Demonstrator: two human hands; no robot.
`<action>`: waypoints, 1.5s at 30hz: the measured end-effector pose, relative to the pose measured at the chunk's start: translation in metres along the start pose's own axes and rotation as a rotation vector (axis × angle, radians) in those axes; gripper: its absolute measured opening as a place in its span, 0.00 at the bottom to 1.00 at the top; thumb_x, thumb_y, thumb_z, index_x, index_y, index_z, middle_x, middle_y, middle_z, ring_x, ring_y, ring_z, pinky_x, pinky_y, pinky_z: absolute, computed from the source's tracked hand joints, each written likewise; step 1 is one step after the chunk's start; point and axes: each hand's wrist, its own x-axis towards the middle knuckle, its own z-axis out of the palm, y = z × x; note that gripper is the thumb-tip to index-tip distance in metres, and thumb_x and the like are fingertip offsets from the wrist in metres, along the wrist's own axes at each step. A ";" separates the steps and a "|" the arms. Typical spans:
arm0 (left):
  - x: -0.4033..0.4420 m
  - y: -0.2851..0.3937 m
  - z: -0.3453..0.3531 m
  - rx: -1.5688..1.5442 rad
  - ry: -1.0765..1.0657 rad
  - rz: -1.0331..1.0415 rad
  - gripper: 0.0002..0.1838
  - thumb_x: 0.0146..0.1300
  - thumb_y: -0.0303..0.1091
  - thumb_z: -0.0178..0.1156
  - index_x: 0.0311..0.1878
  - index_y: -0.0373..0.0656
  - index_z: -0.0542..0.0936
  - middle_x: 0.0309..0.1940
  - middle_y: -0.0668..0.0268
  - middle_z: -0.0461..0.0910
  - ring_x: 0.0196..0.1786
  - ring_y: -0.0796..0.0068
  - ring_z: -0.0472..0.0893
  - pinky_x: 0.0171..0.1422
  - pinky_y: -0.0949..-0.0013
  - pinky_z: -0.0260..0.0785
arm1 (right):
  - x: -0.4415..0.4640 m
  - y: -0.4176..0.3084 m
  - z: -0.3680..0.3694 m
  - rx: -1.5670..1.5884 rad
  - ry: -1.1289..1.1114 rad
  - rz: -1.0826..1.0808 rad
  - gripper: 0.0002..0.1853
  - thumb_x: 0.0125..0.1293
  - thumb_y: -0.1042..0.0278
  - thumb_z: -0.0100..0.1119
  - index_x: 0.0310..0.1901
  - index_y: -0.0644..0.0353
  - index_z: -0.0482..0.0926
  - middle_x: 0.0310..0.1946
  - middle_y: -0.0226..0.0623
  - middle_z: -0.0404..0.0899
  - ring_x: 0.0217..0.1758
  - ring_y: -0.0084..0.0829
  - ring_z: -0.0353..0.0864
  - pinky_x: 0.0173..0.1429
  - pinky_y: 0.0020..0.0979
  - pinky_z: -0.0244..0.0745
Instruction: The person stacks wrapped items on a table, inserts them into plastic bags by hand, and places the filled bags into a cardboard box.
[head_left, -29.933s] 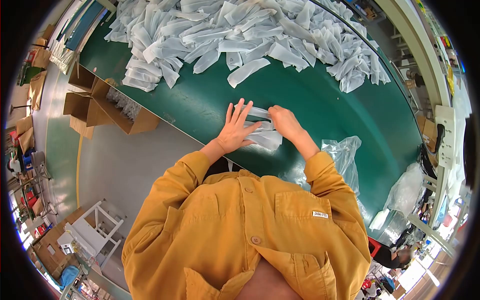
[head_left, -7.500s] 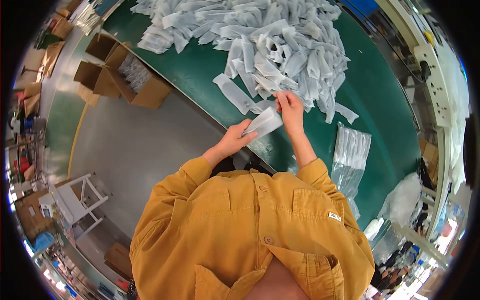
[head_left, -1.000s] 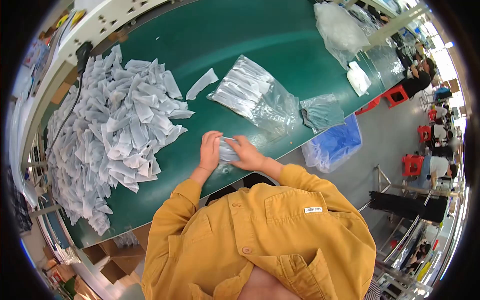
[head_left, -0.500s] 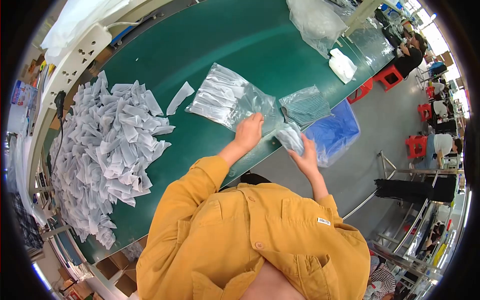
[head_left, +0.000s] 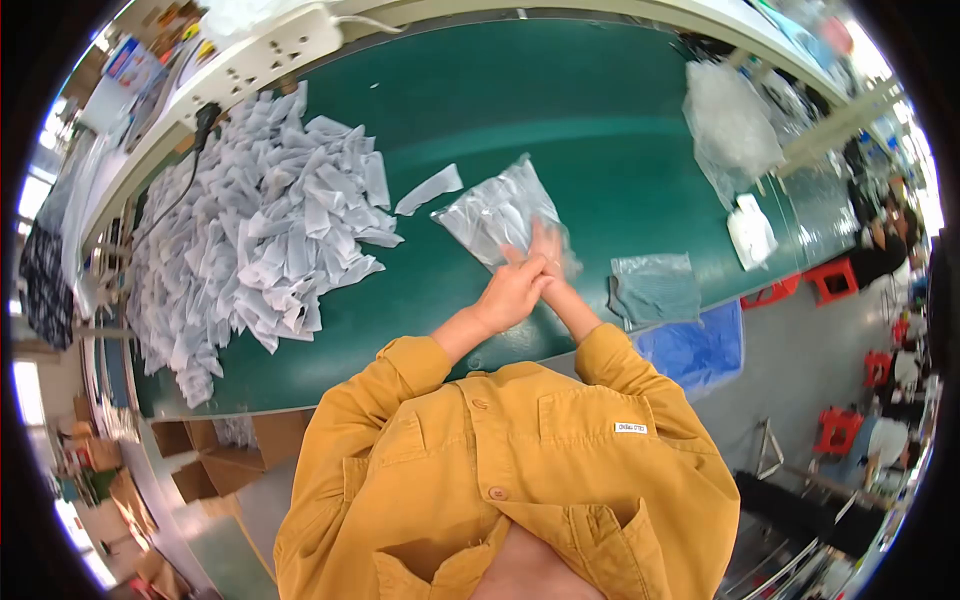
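Clear bag [head_left: 485,212] lies on counter [head_left: 600,150], left hand [head_left: 512,294] at its near end, likely steadying it for the motion-blurred right hand [head_left: 547,256] overlapping it; can't tell if either hand's fingers are clamped.

Clear plastic bag [head_left: 500,205], crinkled, w/ whitish pkts [head_left: 475,219] inside, lies aslant R of loose-pkt pile [head_left: 265,230]; nr end part hidden.

Illumination is bright and general. A pale band of glare crosses the tabletop [head_left: 590,95]; the bag [head_left: 488,212] shows white glints. Motion blur affects the right hand [head_left: 545,248]; the shirt [head_left: 500,440] is reasonably sharp. Both side margins contain overexposed patches. Fisheye distortion bends straight edges, with soft periphery and black corners.
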 end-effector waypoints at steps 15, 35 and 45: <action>0.015 -0.084 -0.035 0.222 0.280 -0.137 0.14 0.60 0.31 0.64 0.48 0.40 0.76 0.41 0.56 0.78 0.47 0.54 0.78 0.54 0.59 0.72 | 0.042 -0.022 -0.033 -0.341 0.230 -0.430 0.34 0.64 0.59 0.62 0.68 0.66 0.65 0.68 0.61 0.61 0.70 0.59 0.62 0.71 0.56 0.58; 0.004 -0.112 -0.108 0.571 0.262 0.034 0.08 0.56 0.21 0.54 0.40 0.41 0.75 0.32 0.56 0.75 0.38 0.52 0.78 0.42 0.56 0.72 | 0.059 -0.130 -0.065 0.204 -0.098 -0.320 0.07 0.67 0.76 0.58 0.45 0.64 0.82 0.33 0.38 0.78 0.37 0.28 0.78 0.41 0.27 0.73; -0.132 -0.081 -0.073 0.589 0.243 -0.261 0.31 0.56 0.37 0.68 0.63 0.41 0.71 0.50 0.58 0.73 0.59 0.57 0.71 0.69 0.50 0.61 | 0.070 -0.163 0.166 -0.247 -0.426 -0.649 0.16 0.58 0.64 0.67 0.44 0.64 0.79 0.43 0.48 0.78 0.42 0.50 0.82 0.45 0.44 0.79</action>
